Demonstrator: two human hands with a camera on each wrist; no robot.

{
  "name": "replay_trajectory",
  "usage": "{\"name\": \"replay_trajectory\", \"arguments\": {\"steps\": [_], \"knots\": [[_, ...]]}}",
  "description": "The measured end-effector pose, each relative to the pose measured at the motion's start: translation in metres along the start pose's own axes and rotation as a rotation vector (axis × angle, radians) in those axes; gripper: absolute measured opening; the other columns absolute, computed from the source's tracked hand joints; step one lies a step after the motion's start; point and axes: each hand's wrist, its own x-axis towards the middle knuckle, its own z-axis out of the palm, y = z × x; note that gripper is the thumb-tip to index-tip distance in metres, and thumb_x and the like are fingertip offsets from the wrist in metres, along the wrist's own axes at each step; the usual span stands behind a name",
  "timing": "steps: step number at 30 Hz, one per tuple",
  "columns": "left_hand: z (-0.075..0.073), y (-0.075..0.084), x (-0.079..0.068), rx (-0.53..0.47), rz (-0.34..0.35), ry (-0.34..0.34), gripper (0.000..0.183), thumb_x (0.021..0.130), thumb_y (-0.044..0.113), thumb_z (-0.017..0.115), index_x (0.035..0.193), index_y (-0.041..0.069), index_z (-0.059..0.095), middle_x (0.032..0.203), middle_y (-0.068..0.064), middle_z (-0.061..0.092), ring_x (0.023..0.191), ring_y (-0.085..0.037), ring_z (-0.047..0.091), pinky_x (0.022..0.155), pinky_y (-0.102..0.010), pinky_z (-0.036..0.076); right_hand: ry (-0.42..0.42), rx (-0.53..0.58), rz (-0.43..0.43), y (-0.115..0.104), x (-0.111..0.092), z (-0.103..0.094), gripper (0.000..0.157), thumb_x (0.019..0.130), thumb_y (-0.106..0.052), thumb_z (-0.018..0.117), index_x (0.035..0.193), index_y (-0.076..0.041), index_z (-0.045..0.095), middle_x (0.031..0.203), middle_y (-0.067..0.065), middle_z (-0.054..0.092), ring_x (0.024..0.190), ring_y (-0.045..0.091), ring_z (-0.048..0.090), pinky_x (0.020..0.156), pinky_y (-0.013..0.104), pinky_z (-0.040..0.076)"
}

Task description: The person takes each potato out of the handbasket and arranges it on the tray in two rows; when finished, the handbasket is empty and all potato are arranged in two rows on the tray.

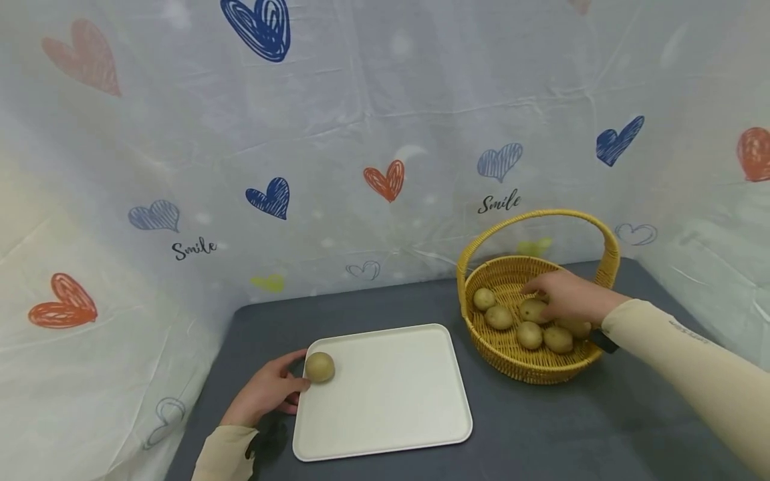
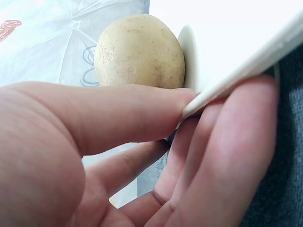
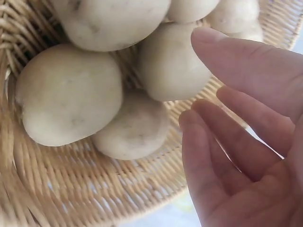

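My left hand point(image 1: 265, 389) pinches the left rim of a white rectangular tray point(image 1: 391, 401), thumb on top and fingers beneath, as the left wrist view shows closely. A single potato point(image 1: 319, 367) sits on the tray's far left corner, just beyond the thumb point(image 2: 142, 111). On the right, my right hand point(image 1: 571, 297) reaches into a yellow wicker basket point(image 1: 529, 374) holding several potatoes. Its thumb and fingers are spread apart, close to one potato point(image 3: 173, 61); nothing is held between them. Whether a fingertip touches that potato I cannot tell.
The basket's tall handle point(image 1: 541, 214) arches over the right forearm's side of the opening. Dark grey cloth point(image 1: 373, 304) covers the table. A white curtain point(image 1: 337, 234) printed with hearts hangs behind and at both sides.
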Motion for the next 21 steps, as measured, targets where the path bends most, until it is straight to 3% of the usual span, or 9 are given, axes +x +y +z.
{"name": "replay_trajectory", "arguments": {"steps": [9, 21], "knots": [[-0.001, 0.0, -0.003, -0.019, 0.021, -0.022, 0.08, 0.092, 0.011, 0.08, 0.164, 0.006, 0.045, 0.086, -0.015, 0.07, 0.07, -0.022, 0.073, 0.063, -0.04, 0.066, -0.027, -0.024, 0.014, 0.009, 0.007, 0.001, 0.051, 0.088, -0.007, 0.083, 0.136, 0.004, 0.071, 0.13, 0.021, 0.075, 0.115, 0.042, 0.072, 0.097, 0.058, 0.06], [-0.004, 0.0, -0.003, -0.016, 0.018, -0.022, 0.081, 0.092, 0.011, 0.081, 0.164, 0.006, 0.044, 0.087, -0.015, 0.071, 0.071, -0.022, 0.074, 0.063, -0.04, 0.066, -0.092, -0.037, 0.041, 0.005, 0.016, 0.004, 0.052, 0.084, 0.0, 0.083, 0.135, 0.003, 0.072, 0.133, 0.024, 0.073, 0.124, 0.049, 0.067, 0.101, 0.059, 0.058]]}}
